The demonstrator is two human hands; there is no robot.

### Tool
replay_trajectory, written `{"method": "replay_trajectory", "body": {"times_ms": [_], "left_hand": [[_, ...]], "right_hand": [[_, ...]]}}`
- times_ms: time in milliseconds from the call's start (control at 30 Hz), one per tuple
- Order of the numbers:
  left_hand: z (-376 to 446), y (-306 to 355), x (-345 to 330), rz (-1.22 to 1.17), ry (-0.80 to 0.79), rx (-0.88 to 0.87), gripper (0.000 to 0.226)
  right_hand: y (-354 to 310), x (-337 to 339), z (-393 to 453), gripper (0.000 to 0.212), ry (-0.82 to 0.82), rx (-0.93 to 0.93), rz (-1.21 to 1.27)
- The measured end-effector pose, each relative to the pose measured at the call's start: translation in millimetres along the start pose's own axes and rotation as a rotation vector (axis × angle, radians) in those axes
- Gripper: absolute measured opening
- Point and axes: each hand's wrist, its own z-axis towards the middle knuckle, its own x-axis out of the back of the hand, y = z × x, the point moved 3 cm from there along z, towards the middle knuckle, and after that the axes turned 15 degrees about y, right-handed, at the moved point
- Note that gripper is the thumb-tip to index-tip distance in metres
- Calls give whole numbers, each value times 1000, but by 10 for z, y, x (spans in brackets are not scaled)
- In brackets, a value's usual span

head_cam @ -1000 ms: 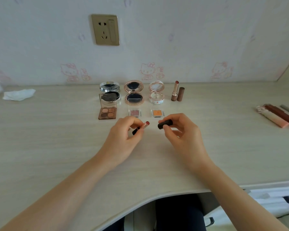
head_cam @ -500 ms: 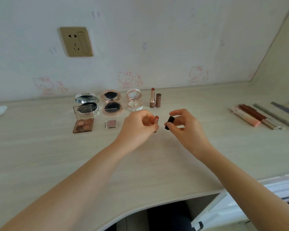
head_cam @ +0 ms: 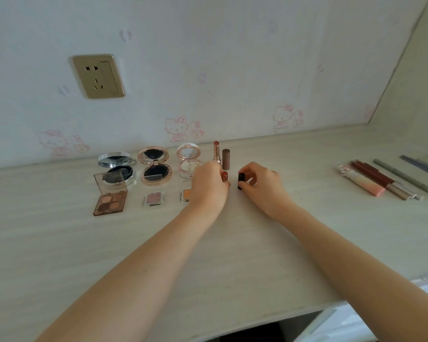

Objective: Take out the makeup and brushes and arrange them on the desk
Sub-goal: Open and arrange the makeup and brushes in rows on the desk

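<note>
Both your hands have carried forward, left hand (head_cam: 209, 186) pinching the light, slick lipstick (head_cam: 224, 176), right hand (head_cam: 262, 185) its black cap (head_cam: 241, 180); hold the casing, never the soft bullet.

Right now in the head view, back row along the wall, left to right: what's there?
Silver compact → rose-gold compact → pink compact → uncapped lipstick → brown cap. Both upright, in front: left hand holds lipstick, right hand black cap.
</note>
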Motion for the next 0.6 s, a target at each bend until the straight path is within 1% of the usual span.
{"method": "replay_trajectory", "body": {"times_ms": [133, 200, 267, 400, 600], "left_hand": [[89, 11, -45, 41, 9, -22, 7], [125, 24, -67, 40, 7, -12, 6], [158, 37, -87, 29, 0, 15, 7], [195, 39, -112, 24, -8, 41, 7], [253, 24, -132, 46, 7, 35, 8]], "right_hand": [[34, -112, 91, 28, 0, -21, -14], [26, -157, 134, 29, -5, -25, -9], [11, -196, 179, 28, -16, -37, -3], [-38, -260, 258, 17, -16, -68, -5], [-63, -302, 283, 19, -36, -62, -23]]}}
